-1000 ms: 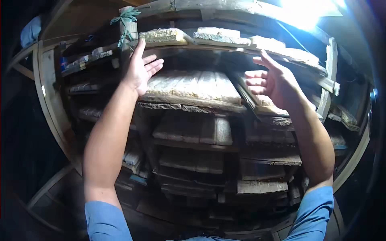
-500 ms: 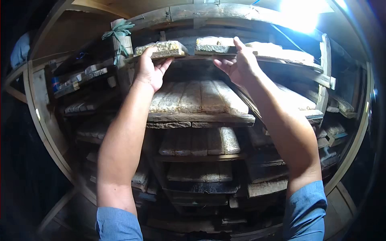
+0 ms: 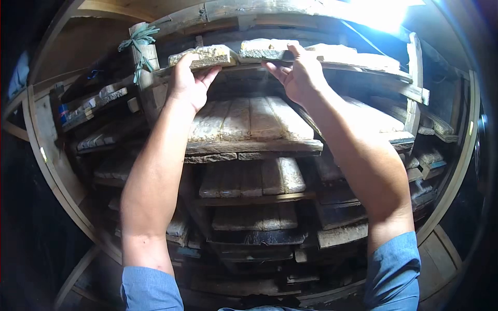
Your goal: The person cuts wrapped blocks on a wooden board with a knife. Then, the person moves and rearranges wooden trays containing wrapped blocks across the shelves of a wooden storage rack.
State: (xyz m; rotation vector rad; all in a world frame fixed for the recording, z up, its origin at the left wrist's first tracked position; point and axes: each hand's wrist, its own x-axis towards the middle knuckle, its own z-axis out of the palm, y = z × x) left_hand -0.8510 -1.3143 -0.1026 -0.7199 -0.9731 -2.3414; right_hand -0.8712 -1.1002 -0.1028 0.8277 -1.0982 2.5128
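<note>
At the top shelf my left hand (image 3: 188,85) is closed around the front edge of a wooden board, thumb up against a pale, lumpy plastic-wrapped slab (image 3: 207,55) that looks like tempeh, fingers underneath. My right hand (image 3: 303,75) grips the front of a similar slab (image 3: 267,47) beside it, thumb on top and fingers below. The two slabs lie nearly end to end, with a narrow gap between them. Whether one board or two carry them I cannot tell. More pale slabs (image 3: 373,59) lie to the right of my right hand.
Lower shelves hold boards with wrapped slabs, such as the wide row (image 3: 254,120) on a thick board (image 3: 254,147). A post (image 3: 148,78) tied with green strips stands left, a wooden upright (image 3: 414,78) right. A bright lamp (image 3: 376,13) shines at upper right.
The view has shifted slightly. My right hand and its slab have moved left, narrowing the gap to the left slab. Both hands keep their grip.
</note>
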